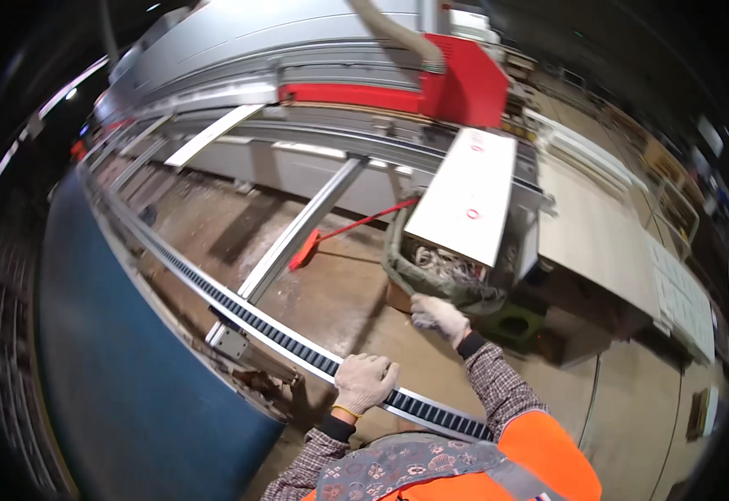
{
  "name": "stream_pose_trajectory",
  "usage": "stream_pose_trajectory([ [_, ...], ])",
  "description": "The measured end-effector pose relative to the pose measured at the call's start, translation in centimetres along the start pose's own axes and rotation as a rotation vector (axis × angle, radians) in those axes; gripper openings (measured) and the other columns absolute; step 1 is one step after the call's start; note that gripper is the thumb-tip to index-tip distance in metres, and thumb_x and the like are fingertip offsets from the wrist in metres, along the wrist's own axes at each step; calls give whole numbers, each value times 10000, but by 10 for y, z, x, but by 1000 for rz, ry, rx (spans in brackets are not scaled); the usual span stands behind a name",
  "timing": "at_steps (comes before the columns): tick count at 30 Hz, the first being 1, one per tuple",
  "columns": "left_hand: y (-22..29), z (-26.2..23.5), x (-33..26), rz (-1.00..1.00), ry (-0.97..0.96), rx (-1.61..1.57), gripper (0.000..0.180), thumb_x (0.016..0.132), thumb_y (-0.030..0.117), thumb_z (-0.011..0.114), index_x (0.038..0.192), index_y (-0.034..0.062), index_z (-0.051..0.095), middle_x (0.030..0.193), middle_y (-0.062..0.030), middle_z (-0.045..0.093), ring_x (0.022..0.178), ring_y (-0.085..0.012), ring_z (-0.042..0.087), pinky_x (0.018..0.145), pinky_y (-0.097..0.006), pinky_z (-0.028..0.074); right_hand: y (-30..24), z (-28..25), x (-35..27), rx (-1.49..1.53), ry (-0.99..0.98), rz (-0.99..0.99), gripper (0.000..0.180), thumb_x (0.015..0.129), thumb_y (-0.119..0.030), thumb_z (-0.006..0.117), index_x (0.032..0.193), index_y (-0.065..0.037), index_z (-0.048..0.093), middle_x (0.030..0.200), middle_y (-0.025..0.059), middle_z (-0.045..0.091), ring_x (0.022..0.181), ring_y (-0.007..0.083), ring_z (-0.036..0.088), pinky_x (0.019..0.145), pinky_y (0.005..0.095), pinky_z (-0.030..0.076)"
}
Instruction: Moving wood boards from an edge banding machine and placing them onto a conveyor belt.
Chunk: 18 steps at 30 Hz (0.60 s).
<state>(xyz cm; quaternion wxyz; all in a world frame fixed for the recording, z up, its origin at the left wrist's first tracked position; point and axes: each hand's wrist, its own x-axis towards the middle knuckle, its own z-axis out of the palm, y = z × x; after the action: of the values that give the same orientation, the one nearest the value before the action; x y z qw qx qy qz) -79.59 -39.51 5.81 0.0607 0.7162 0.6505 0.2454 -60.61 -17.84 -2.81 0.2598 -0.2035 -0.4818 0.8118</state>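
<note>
I take the roller rail [297, 342] as my landmark: the left hand [364, 382], in a pale work glove, rests on top of it near its close end, fingers curled together over the black rollers. Beyond the rail, the gloved right hand [438, 317] reaches to the rim of a grey waste bag [398, 267] full of pale offcuts, fingers bent onto the edge; whether they truly pinch it I cannot tell. A red broom [339, 234] lies on the floor farther past the rail. I judge this the moment of taking hold of the bag; next comes a firm grip on its rim.
</note>
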Motion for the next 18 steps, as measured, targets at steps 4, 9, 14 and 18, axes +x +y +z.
stream_pose_trajectory([
  [4, -9, 11, -5, -23, 18, -78, 381, 936, 371, 539, 692, 107, 664, 718, -100, 674, 752, -308, 660, 719, -437, 508, -21, -28, 22, 436, 205, -286, 471, 1064, -338, 494, 1392, 0, 504, 1377, 150, 596, 1251, 227, 567, 975, 320, 507],
  [9, -9, 9, -11, -56, -2, 46, 385, 931, 368, 542, 653, 112, 616, 709, -87, 655, 742, -305, 638, 718, -422, 498, -39, -103, 40, 888, 614, -277, 958, 958, -592, 574, 1558, 57, 201, 1626, 208, 284, 1506, 307, 261, 1243, 485, 199],
  [14, -5, 11, -16, -81, 64, 29, 348, 926, 339, 569, 675, 100, 598, 699, -81, 639, 762, -290, 628, 721, -419, 492, -35, -131, 51, 882, 527, -409, 572, 1051, -324, 504, 1523, -34, 359, 1583, 108, 379, 1441, 283, 357, 1184, 466, 367],
  [18, -3, 11, -9, -103, -9, 30, 343, 932, 334, 559, 689, 97, 610, 705, -85, 639, 765, -286, 633, 730, -416, 494, -37, -137, 49, 784, 568, -483, 605, 963, -332, 654, 1456, -42, 458, 1490, 130, 491, 1353, 283, 467, 1133, 423, 433],
])
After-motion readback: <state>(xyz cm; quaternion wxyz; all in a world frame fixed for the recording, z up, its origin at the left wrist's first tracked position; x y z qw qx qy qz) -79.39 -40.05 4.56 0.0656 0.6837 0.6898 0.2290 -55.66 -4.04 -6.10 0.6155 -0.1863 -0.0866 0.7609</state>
